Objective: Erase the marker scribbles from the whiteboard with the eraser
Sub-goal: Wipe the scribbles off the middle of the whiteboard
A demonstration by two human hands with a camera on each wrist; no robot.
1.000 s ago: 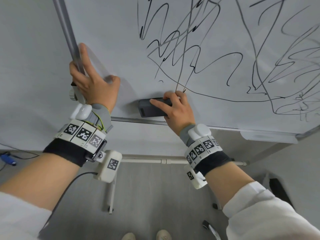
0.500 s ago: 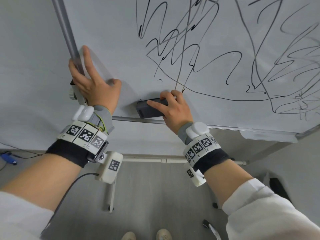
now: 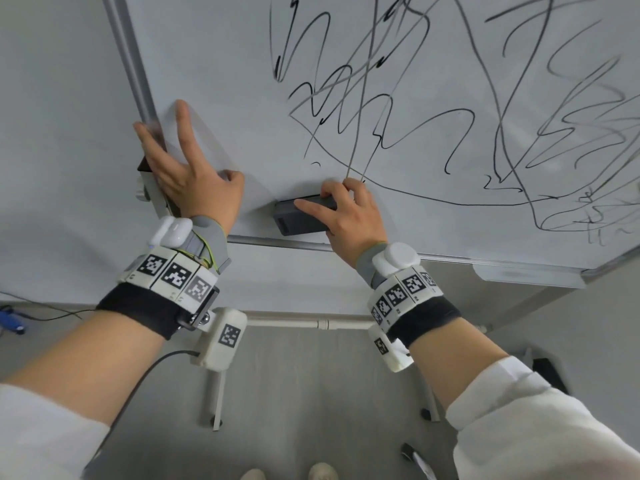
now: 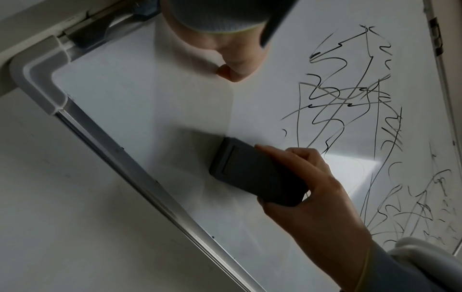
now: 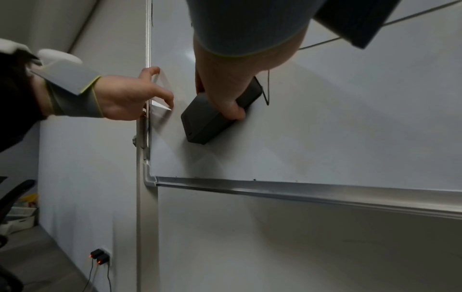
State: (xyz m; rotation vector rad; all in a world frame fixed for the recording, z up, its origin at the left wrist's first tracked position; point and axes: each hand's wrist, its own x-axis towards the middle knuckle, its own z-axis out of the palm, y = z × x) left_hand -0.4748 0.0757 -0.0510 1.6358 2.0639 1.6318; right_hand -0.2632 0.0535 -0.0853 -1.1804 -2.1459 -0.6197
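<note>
The whiteboard (image 3: 225, 81) carries black marker scribbles (image 3: 381, 116) over its middle and right, also seen in the left wrist view as scribbles (image 4: 350, 98). My right hand (image 3: 346, 216) grips a dark grey eraser (image 3: 301, 218) and presses it flat on the board's lower left, just above the bottom frame and at the lower end of two thin lines. The eraser (image 4: 250, 173) (image 5: 207, 122) lies lengthwise under the fingers. My left hand (image 3: 183, 174) rests at the board's left edge, two fingers spread straight, thumb on the board face.
A marker tray (image 3: 526, 271) hangs under the bottom frame at the right. The stand's legs (image 3: 216, 393) and crossbar are below, with my shoes (image 3: 322, 472) and a marker (image 3: 415, 459) on the floor. Plugs (image 5: 100, 255) sit in a wall socket.
My left hand's fingers have straightened and spread at the board's edge. The right hand and eraser have hardly shifted on the board.
</note>
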